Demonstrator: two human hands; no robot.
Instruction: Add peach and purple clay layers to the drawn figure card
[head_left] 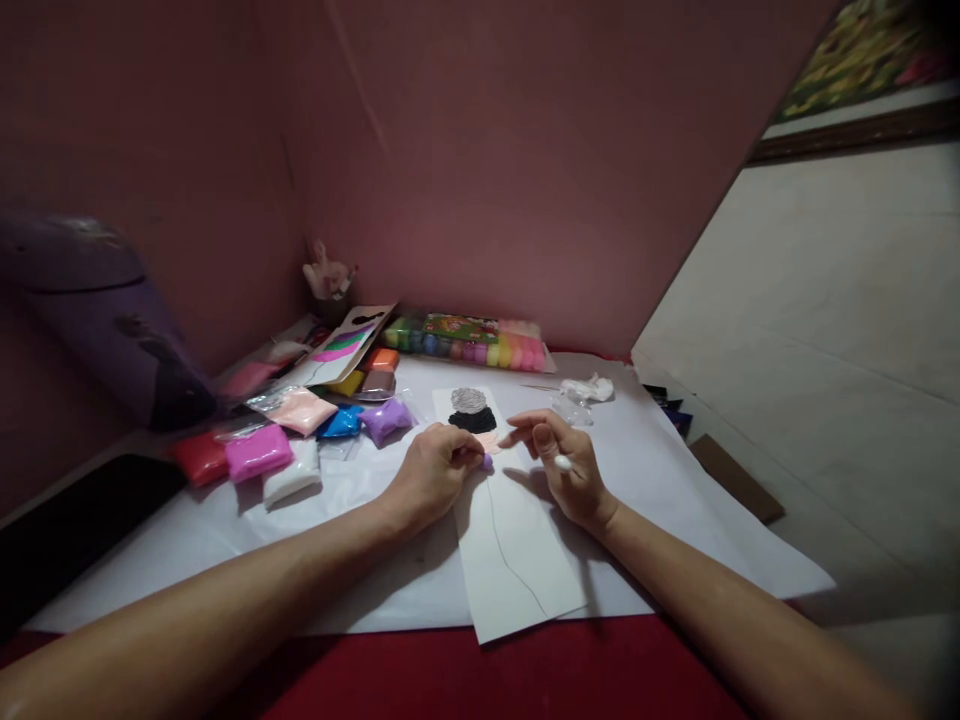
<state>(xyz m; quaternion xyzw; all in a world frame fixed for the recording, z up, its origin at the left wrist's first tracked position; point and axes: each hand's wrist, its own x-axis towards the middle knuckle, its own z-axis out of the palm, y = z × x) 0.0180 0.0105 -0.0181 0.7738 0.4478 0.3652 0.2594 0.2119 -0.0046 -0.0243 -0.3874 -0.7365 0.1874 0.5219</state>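
My left hand [435, 468] is closed in a pinch at a small purple ball of clay [487, 462], which touches the white card [517, 550]. Above that ball, the card carries a grey textured patch [469, 400], a black patch [472, 420] and a peach one [489, 440]. A thin curved line runs down the card's lower part. My right hand [566, 465] hovers over the card's right side, index finger stretched toward the peach patch. Tucked in its curled fingers is a slim tool with a white rounded end [562, 463]; the rest of it is hidden.
Bags of coloured clay, such as a pink one [259, 453] and a purple one [386, 421], lie to the left. Behind are a long pack of clay [480, 343] and a painted card [345, 345]. A crumpled white wrapper [586, 389] sits back right, a purple container [112, 310] far left.
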